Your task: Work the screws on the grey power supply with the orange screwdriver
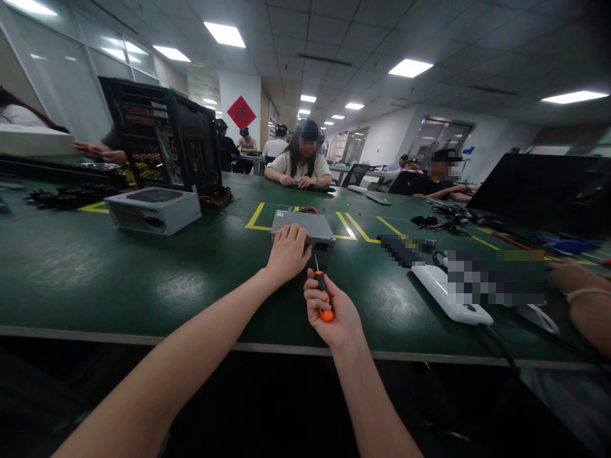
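A grey computer power supply [312,224] lies on the green table [214,280] in front of me, with coloured cables at its far side. My left hand [287,251] is laid over its near left part, fingers on the top and thumb at the front face, gripping it. In my right hand [341,312] is a screwdriver [326,310] with an orange and black handle, my fingers wrapped round it. Its thin shaft points up and away from me at the front face of the power supply. Whether the tip touches a screw is too small to tell.
Left of me are a second power supply [153,210] and an open black computer case [165,140]. A white power strip [449,294], tangled cables [443,219] and a dark monitor [548,191] are on the right. Across the table sits a person [303,159]; another person's arm [585,299] reaches in.
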The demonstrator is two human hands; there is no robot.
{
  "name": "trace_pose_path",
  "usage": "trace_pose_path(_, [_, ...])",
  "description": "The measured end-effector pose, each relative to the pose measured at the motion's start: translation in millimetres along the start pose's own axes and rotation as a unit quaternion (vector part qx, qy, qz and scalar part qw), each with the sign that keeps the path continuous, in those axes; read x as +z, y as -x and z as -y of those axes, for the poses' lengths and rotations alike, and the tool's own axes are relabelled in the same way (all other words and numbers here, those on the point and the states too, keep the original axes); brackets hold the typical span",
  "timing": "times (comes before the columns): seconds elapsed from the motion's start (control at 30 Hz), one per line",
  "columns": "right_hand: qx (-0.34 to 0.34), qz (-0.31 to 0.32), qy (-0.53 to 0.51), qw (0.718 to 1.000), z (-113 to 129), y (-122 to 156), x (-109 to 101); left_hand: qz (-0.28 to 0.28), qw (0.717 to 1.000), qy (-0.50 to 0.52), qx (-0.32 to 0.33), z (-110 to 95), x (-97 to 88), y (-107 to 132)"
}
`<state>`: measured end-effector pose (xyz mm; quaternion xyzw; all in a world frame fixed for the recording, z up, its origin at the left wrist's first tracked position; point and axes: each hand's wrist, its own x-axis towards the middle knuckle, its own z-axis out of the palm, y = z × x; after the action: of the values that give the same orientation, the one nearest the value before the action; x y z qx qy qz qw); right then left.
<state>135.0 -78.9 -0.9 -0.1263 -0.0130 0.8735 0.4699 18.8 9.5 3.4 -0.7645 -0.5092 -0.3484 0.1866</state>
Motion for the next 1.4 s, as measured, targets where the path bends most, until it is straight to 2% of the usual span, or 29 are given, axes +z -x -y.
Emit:
trace_pose_path(0.13, [0.007,-0.011,-0.019,1.0,0.1,-0.3,0.9,0.001,1.0,-0.001,0.001,-0.3,-1.2,0.1])
trace_pose_path(0.37, [-0.004,0.008,0.0,1.0,-0.5,1.5,0.5,-0.003,1.0,-0.009,0.002,0.6,-2.1,0.8])
trace_pose_path(0.57, [-0.004,-0.003,-0.041,0.999,0.2,1.1,0.9,-0.005,1.0,-0.009,0.003,0.9,-2.2,1.5])
trace_pose_path(0.67, [-0.005,0.006,-0.029,1.0,0.3,0.9,1.3,-0.004,1.0,-0.01,0.002,0.0,-2.5,1.2])
trace_pose_path(0.83, [0.005,-0.019,-0.034,0.999,-0.8,0.7,2.4,-0.001,1.0,-0.003,0.001,-0.7,-3.4,0.8])
trace_pose_path(1.0, [-0.003,0.01,-0.008,1.0,-0.3,-0.8,-0.8,-0.007,1.0,-0.014,0.001,-0.1,-2.4,1.1])
trace_pose_path(1.4, [0.004,-0.009,0.006,1.0,-2.7,2.0,3.9,-0.007,1.0,-0.011,-0.001,-0.9,-2.7,0.7])
